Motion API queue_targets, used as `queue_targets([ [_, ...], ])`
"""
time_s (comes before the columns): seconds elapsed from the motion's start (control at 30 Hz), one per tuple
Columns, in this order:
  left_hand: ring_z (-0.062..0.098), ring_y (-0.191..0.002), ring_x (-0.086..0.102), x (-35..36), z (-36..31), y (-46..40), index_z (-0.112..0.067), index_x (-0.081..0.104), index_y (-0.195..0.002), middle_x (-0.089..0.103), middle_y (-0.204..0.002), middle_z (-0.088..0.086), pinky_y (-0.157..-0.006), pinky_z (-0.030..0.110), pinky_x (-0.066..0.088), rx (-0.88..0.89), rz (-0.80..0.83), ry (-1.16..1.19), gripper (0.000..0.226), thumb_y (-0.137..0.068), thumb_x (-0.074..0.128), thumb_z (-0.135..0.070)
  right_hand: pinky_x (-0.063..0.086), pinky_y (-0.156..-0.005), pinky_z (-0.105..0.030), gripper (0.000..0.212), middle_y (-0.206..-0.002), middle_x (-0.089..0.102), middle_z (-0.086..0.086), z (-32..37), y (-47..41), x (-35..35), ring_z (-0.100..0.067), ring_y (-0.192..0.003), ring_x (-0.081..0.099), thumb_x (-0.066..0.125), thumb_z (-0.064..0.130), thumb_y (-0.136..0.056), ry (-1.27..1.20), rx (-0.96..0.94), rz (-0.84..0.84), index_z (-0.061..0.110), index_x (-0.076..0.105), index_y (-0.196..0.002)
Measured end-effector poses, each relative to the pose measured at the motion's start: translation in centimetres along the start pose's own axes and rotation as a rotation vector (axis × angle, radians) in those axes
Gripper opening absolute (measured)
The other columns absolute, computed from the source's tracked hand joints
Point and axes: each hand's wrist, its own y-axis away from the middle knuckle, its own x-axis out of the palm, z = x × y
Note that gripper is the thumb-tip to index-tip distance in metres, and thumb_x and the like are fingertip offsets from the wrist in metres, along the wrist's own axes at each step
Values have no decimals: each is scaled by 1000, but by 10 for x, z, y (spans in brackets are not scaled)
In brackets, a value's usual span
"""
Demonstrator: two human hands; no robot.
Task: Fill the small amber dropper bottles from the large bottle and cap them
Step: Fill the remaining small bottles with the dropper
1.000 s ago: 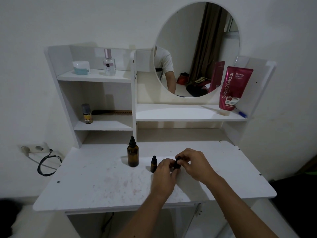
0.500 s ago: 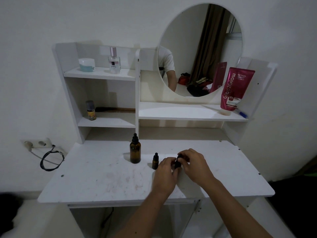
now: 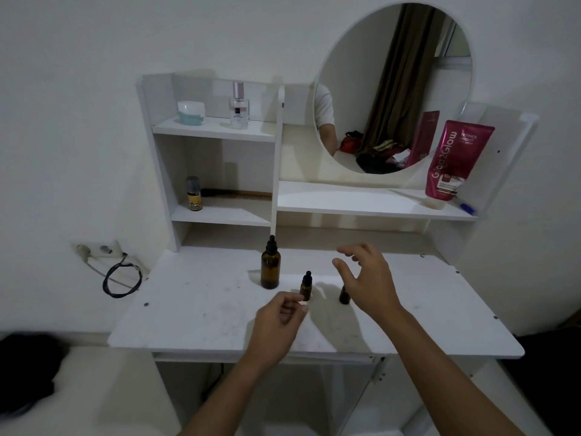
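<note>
Seen from the head camera, looking down at a white flat desk (image 3: 204, 309) with white shelves behind it.

Tall amber glass bottle with a black dropper top (image 3: 270, 265) standing upright near the back of the desk. Good landmark. Just right of it and a bit nearer, a small amber dropper bottle with its black cap on (image 3: 306, 287), upright. Further right of the tall bottle, a second small amber bottle (image 3: 344, 295), partly hidden behind the right hand, so its top cannot be seen.

Left hand (image 3: 276, 322) hanging low in front of the capped small bottle, fingers loosely curled, thumb and fingertip close together, holding nothing that can be seen. Right hand (image 3: 367, 278) lifted above the desk, right of the tall bottle, fingers spread wide and loose, holding nothing.

Probably let go on purpose, so both small bottles stand alone and stay steady. Likely close to done, or ready for the next fill.
</note>
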Motion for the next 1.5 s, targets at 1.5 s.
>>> queue_targets([
  [1.5, 20, -117, 63, -32, 34, -66, -25, 53, -139, 67, -129, -4, -101, 37, 51, -37, -196, -345, 41, -99, 63, -27, 58, -87, -27, 11, -99, 74, 4, 96, -58, 80, -10, -92, 68, 63, 16, -100, -192, -29, 79, 16, 73, -104],
])
